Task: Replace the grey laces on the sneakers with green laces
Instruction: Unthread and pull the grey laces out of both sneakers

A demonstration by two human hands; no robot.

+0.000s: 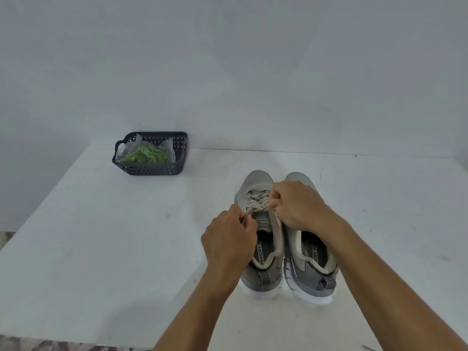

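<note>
Far to your left, near the back edge of the white table [101,236], sits a dark perforated plastic basket [154,169]. Inside it lie the green laces [148,155], coiled in a clear plastic bag [126,148], well apart from the shoes.

Moving right, your left hand [229,240] reaches over the left sneaker [260,259], its fingers curled and pinching a strand of the grey laces [257,202] just beside the shoe's tongue. That sneaker stands upright on the table with its toe pointing away from you and its heel toward you; the lacing is still threaded through the eyelets.

Your right hand [297,206] comes in from the other side, crossing over the front of the right sneaker [310,264], its fingers curled and pinching the same grey laces near the upper eyelets. The right sneaker stands touching its partner, also toe away from you; your right hand and forearm hide its laces. Both insoles show printed lettering.
</note>
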